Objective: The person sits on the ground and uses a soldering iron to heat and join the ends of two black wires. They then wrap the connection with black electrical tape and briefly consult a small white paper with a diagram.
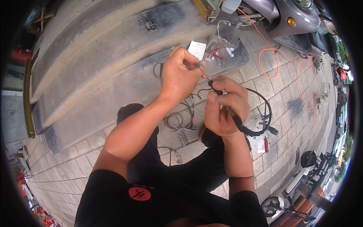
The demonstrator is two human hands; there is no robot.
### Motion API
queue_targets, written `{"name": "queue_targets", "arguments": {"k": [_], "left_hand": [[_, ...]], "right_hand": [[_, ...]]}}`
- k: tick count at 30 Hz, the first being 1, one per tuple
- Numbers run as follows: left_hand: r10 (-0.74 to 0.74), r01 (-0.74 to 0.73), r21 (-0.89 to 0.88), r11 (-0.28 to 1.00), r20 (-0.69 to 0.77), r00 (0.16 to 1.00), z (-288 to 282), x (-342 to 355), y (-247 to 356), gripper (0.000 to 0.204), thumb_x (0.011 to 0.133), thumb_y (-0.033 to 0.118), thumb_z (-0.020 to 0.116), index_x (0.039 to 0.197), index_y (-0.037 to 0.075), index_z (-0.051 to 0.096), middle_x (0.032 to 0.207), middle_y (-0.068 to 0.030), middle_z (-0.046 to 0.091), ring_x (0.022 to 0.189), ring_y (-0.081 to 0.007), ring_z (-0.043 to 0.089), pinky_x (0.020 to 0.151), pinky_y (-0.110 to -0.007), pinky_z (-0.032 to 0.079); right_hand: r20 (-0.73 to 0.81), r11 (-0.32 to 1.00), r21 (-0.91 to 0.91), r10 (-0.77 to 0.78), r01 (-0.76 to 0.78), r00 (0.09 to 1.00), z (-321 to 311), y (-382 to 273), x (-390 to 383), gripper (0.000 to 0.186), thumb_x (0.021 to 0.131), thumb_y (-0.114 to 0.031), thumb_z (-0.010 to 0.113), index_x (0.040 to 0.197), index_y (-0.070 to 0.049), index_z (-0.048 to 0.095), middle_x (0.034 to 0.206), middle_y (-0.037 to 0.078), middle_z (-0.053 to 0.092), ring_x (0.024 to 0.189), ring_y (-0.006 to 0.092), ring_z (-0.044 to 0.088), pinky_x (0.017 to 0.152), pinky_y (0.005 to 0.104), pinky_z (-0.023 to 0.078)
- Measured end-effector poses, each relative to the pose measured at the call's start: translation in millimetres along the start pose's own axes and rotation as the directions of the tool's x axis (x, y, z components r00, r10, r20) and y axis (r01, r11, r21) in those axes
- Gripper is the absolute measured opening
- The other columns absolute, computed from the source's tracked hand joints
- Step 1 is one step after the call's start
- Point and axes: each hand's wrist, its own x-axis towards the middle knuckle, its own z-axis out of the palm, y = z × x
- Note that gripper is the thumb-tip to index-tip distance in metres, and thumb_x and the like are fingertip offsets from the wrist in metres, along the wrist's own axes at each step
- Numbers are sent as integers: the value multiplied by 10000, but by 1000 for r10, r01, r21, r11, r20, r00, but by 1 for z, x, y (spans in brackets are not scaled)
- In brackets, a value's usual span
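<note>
Our left hand (179, 75) pinches a thin wire (204, 73) slanting down-right to our right hand (228, 108), gripping black cable (270, 109).

1. Black cable (270, 110): plastic or rubber sheath, mostly matt.
2. Card (199, 47): white paper or thin board, flat and smooth.
3. Orange cable (259, 60): smooth plastic covering.
4. Scooter fairing (281, 20): hard, smooth and glossy, painted or plastic.
5. Indicator lens (291, 22): shiny amber plastic.
6. Stone-like steps (109, 49): dull, worn, scuffed with dark patches.
7. Paving blocks (75, 160): matt, slightly rough.
8. T-shirt (102, 196): soft black cloth, matt.
9. Trousers (185, 172): dark matt cloth.
</note>
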Motion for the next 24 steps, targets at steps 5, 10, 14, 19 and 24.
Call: {"name": "queue_targets", "arguments": {"k": [5,10,14,19,24], "left_hand": [[54,-54,23,998,-9,999,1,1,-2,274,864,38,839,849,49,566,768,-1,621,615,-15,546,501,-218,433],[39,-39,23,999,-5,999,0,0,0,275,864,37,839,850,48,565,757,-2,619,606,-19,555,492,-222,434],[19,-19,7,1000,9,1000,1,0,-1,277,867,38,837,855,48,561,754,-4,618,598,-22,555,485,-227,434],[7,-7,8,1000,16,1000,-1,0,2,279,867,42,836,855,51,557,754,0,612,599,-21,549,486,-229,433],[69,-69,47,997,-5,998,0,-1,6,278,863,42,837,853,63,560,760,19,598,626,-12,517,520,-217,429]], "right_hand": [[71,998,-66,22,-18,997,-4,-4,1,219,914,69,698,1011,-37,532,1130,194,621,1001,345,704,872,443,611],[59,995,-99,12,-7,998,-1,-6,1,258,905,78,707,1042,-52,531,1132,190,620,999,346,709,845,426,621],[15,994,-110,-12,14,1000,2,-4,-2,275,904,74,715,1057,-57,528,1130,191,618,995,349,712,830,418,625],[13,995,-99,-22,23,1000,3,-1,-3,278,906,75,715,1061,-55,523,1129,194,615,996,354,713,832,421,626],[18,994,-112,-4,6,1000,3,-2,-3,279,905,81,712,1057,-54,520,1132,193,611,997,359,713,847,427,624]]}}
